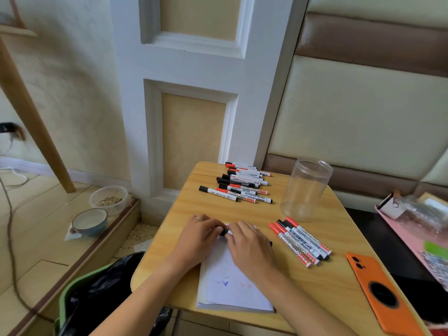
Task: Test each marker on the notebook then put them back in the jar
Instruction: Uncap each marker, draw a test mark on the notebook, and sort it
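1. Both hands meet over the top edge of the notebook (234,284). The left hand (201,232) and the right hand (247,243) each curl their fingers round one marker (225,232) held between them, across the page.
2. Of that marker little can be seen: a black bit in the gap between the hands, a touch of red above it, and a dark end poking out past the right hand. Whether the cap is on or coming off I cannot tell; the knuckles cover it.
3. The notebook lies open on the wooden table (334,282), its near edge hanging just over the table's edge. Faint blue and red squiggles show low on the page, too pale to read.
4. The clear jar (306,189) stands upright to the right of the hands, open-topped, with no marker inside.
5. A larger heap of markers (242,184) lies at the far side of the table, overlapping so that a count is unsure.
6. A smaller group of markers (300,241) lies side by side just right of the notebook, in front of the jar.
7. An orange phone (380,294) lies at the right, running down to the bottom of the picture.
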